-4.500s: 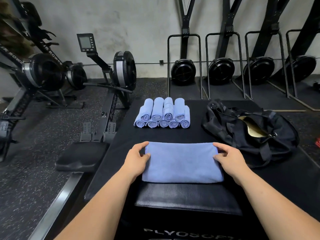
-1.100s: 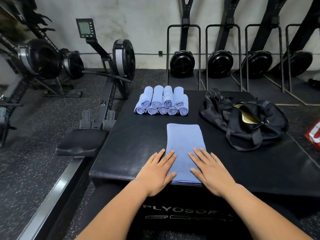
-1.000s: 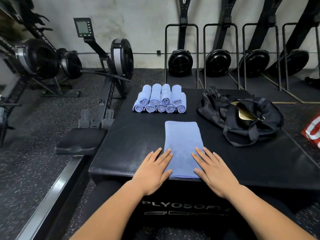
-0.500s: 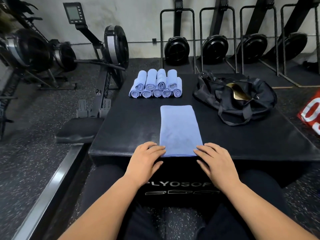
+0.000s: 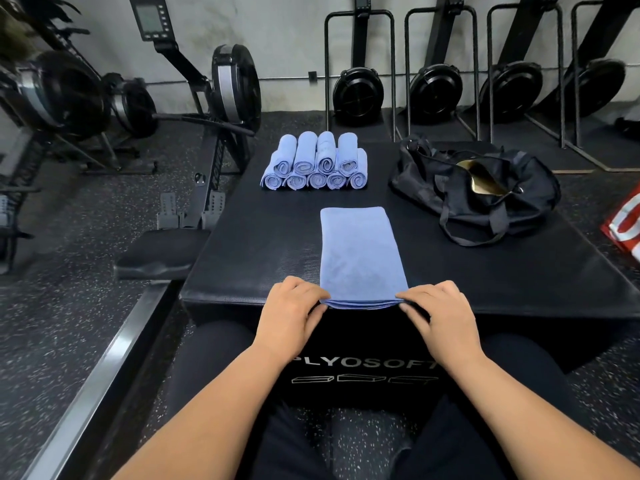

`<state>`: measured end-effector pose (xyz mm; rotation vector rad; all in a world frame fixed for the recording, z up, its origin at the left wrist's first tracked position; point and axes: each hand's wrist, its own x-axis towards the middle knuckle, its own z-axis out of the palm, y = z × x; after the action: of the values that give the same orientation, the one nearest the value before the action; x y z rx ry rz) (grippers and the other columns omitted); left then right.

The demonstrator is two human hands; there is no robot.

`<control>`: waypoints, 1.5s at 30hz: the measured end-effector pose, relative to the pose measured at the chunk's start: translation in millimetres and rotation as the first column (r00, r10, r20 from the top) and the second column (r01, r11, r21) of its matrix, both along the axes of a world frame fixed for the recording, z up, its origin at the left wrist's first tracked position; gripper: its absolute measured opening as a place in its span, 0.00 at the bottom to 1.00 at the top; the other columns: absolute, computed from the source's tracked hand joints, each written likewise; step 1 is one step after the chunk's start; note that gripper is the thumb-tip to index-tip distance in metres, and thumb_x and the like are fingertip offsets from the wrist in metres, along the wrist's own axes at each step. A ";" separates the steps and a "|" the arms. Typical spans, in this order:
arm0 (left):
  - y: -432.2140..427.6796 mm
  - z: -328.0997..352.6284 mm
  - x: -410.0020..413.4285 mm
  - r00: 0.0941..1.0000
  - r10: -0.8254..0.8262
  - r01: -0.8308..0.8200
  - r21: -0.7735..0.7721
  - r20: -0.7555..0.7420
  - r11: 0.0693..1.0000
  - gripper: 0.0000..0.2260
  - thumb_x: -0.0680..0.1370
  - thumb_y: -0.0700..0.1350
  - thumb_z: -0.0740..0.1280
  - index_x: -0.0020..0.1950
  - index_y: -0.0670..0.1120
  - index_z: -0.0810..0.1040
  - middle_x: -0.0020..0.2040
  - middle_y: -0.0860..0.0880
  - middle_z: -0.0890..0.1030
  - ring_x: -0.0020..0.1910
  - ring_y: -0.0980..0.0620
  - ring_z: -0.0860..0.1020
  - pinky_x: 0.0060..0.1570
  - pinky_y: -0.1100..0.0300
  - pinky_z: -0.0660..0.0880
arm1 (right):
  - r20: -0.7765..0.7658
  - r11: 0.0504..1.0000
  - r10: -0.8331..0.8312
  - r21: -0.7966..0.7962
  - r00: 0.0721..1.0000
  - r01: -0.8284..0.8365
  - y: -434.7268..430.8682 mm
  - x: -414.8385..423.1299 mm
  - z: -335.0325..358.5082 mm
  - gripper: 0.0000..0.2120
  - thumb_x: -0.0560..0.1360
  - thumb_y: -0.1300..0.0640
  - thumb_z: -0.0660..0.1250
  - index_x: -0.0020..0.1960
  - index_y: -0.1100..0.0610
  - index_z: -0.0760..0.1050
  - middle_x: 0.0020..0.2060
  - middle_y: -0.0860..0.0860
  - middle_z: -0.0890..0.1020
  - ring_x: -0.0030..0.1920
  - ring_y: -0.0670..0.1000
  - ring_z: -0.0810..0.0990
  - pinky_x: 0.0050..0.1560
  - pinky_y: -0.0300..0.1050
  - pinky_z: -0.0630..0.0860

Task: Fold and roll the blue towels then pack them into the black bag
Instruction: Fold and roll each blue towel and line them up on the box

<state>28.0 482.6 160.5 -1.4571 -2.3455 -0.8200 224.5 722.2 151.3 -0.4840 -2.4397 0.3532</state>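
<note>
A folded blue towel lies lengthwise on the black plyo box, its near end at the box's front edge. My left hand pinches the near left corner of that towel, and my right hand pinches the near right corner. Several rolled blue towels are stacked in two layers at the far side of the box. The black bag sits at the far right of the box, unzipped, with a gold lining showing.
A rowing machine stands left of the box, its seat close to the box's left edge. More rowers stand upright along the back wall. A red and white object lies on the floor at right.
The towel went from a wide fold to a narrow lengthwise strip. My hands slid back from lying flat on it to its near end, where the fingers now curl around the corners.
</note>
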 end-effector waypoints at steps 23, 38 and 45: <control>24.7 1.1 -5.6 0.988 0.059 -0.081 0.151 0.145 0.985 0.12 0.75 0.38 0.76 0.47 0.56 0.86 0.53 0.62 0.80 0.58 0.52 0.72 0.60 0.57 0.67 | -0.079 0.985 0.066 0.165 0.995 -0.052 11.3 -20.5 -8.1 0.08 0.79 0.63 0.73 0.52 0.50 0.85 0.52 0.42 0.83 0.48 0.54 0.75 0.44 0.53 0.72; 11.5 -6.5 -15.2 0.981 0.035 -0.046 0.054 0.189 0.997 0.09 0.79 0.52 0.75 0.59 0.58 0.86 0.57 0.68 0.82 0.58 0.59 0.73 0.62 0.60 0.66 | 0.043 0.999 0.036 -0.034 0.998 -0.035 18.8 -19.9 -6.0 0.08 0.82 0.46 0.69 0.58 0.42 0.85 0.55 0.35 0.81 0.53 0.48 0.73 0.51 0.51 0.71; 14.7 4.0 -10.6 0.949 0.101 -0.129 0.075 0.300 0.989 0.06 0.80 0.51 0.74 0.56 0.57 0.84 0.46 0.68 0.80 0.51 0.58 0.76 0.60 0.51 0.72 | -0.011 0.990 0.009 -0.141 1.000 -0.011 18.8 -25.9 -2.2 0.11 0.81 0.46 0.67 0.58 0.45 0.86 0.48 0.38 0.82 0.47 0.48 0.71 0.49 0.54 0.74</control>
<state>17.4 497.3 164.5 -1.2172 -2.5354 -1.1693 198.6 741.0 149.1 -0.5290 -2.4186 0.5334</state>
